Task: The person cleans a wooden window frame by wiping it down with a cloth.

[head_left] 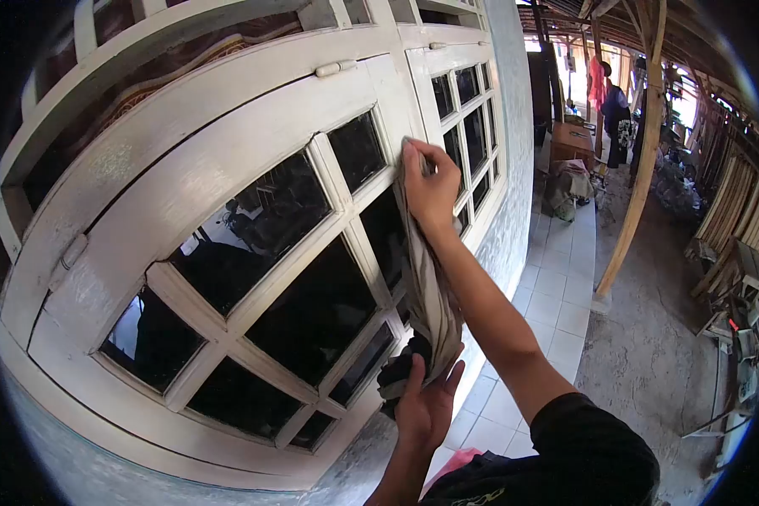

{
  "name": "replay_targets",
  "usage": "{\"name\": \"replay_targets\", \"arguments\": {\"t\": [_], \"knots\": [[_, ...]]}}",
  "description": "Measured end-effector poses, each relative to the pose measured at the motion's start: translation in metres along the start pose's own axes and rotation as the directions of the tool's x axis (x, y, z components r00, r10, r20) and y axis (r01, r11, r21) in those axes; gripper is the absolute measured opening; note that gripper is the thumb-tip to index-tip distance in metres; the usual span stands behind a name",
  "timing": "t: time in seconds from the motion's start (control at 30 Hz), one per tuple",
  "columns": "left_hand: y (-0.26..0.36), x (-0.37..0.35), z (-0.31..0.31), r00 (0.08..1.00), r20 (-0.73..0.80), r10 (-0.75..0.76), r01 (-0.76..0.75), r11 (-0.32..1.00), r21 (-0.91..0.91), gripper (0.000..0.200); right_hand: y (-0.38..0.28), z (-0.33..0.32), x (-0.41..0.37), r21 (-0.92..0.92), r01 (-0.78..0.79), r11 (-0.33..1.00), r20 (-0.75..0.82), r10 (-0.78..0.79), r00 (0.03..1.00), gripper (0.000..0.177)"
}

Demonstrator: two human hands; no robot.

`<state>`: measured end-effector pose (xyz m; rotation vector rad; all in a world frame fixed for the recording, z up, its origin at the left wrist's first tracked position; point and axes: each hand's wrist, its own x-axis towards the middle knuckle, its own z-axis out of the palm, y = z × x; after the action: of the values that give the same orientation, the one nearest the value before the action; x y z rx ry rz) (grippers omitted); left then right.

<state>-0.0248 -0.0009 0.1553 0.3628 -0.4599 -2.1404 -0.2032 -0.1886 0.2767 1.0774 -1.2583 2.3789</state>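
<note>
A long striped grey-brown cloth (428, 282) hangs between my two hands in front of a white wooden window (253, 325) with dark glass panes. My right hand (433, 184) is raised to the edge of the window frame, its thumb and index finger pinching the cloth's upper end. Lower down, my left hand (427, 411) faces palm up. Its thumb lies over the bunched lower end of the cloth, where a dark part (406, 361) shows, and its other fingers are partly hidden behind.
A second white window panel (472, 126) stands beyond my right hand. Tiled floor (557, 278) runs along the wall to the right. Further off are a wooden post (641, 177), a brown cabinet (572, 142), a person (617, 118) and stacked wood strips (734, 207).
</note>
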Motion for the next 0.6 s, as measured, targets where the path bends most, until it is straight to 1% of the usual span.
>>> {"name": "replay_targets", "arguments": {"t": [0.07, 0.1, 0.13, 0.17, 0.2, 0.23, 0.3, 0.33, 0.37, 0.43, 0.47, 0.5, 0.57, 0.6], "knots": [[0.001, 0.0, 0.004, 1.0, 0.005, 0.018, -0.018, 1.0, 0.023, 0.049, 0.032, -0.014, -0.027, 0.042, -0.009, 0.999, -0.036, 0.01, 0.999, 0.023], [-0.005, 0.0, -0.002, 1.0, -0.014, -0.004, 0.005, 1.0, 0.026, 0.049, 0.053, -0.022, -0.045, 0.003, -0.059, 0.998, -0.068, 0.059, 0.996, 0.023], [-0.011, 0.002, -0.014, 0.999, -0.031, -0.023, 0.024, 0.999, 0.033, 0.048, 0.081, -0.033, -0.066, -0.059, -0.107, 0.993, -0.056, 0.103, 0.993, 0.023], [-0.016, 0.001, -0.024, 0.997, -0.054, -0.046, 0.049, 0.998, 0.042, 0.048, 0.084, -0.046, -0.085, -0.131, -0.142, 0.981, -0.026, 0.14, 0.99, 0.023], [-0.019, -0.002, -0.029, 0.991, -0.085, -0.101, 0.106, 0.993, 0.048, 0.049, 0.088, -0.057, -0.102, -0.115, -0.204, 0.972, 0.015, 0.207, 0.978, 0.024], [-0.024, -0.003, -0.038, 0.988, -0.094, -0.121, 0.125, 0.991, 0.04, 0.05, 0.088, -0.062, -0.111, -0.134, -0.225, 0.965, 0.019, 0.229, 0.973, 0.023], [-0.035, -0.002, -0.055, 0.979, -0.117, -0.169, 0.172, 0.985, 0.023, 0.052, 0.086, -0.064, -0.107, -0.164, -0.321, 0.933, 0.068, 0.335, 0.94, 0.021], [-0.034, -0.006, -0.049, 0.985, -0.081, -0.151, 0.157, 0.985, 0.069, 0.054, 0.079, -0.059, -0.098, -0.185, -0.223, 0.957, 0.051, 0.236, 0.97, 0.021], [-0.033, -0.007, -0.044, 0.985, -0.077, -0.153, 0.156, 0.987, 0.044, 0.054, 0.072, -0.049, -0.08, -0.205, -0.119, 0.972, 0.04, 0.129, 0.991, 0.02], [-0.03, -0.008, -0.039, 0.986, -0.068, -0.152, 0.152, 0.988, -0.014, 0.054, 0.054, -0.026, -0.044, -0.178, 0.008, 0.984, 0.002, -0.008, 1.0, 0.019], [-0.027, -0.002, -0.044, 0.977, -0.053, -0.207, 0.203, 0.977, -0.071, 0.047, 0.037, -0.015, -0.024, -0.114, 0.066, 0.991, 0.01, -0.065, 0.998, 0.019], [-0.019, -0.001, -0.029, 0.989, -0.03, -0.147, 0.145, 0.988, -0.049, 0.047, 0.018, -0.006, -0.01, -0.048, 0.121, 0.991, 0.012, -0.121, 0.993, 0.019], [-0.007, -0.002, -0.006, 1.0, 0.01, -0.021, 0.02, 0.997, 0.075, 0.047, -0.012, 0.003, -0.003, -0.01, 0.134, 0.991, 0.026, -0.133, 0.991, 0.019], [-0.004, -0.001, -0.007, 1.0, 0.007, -0.02, 0.019, 0.996, 0.087, 0.047, -0.008, 0.005, -0.009, 0.022, 0.143, 0.989, 0.006, -0.143, 0.99, 0.018]]}}
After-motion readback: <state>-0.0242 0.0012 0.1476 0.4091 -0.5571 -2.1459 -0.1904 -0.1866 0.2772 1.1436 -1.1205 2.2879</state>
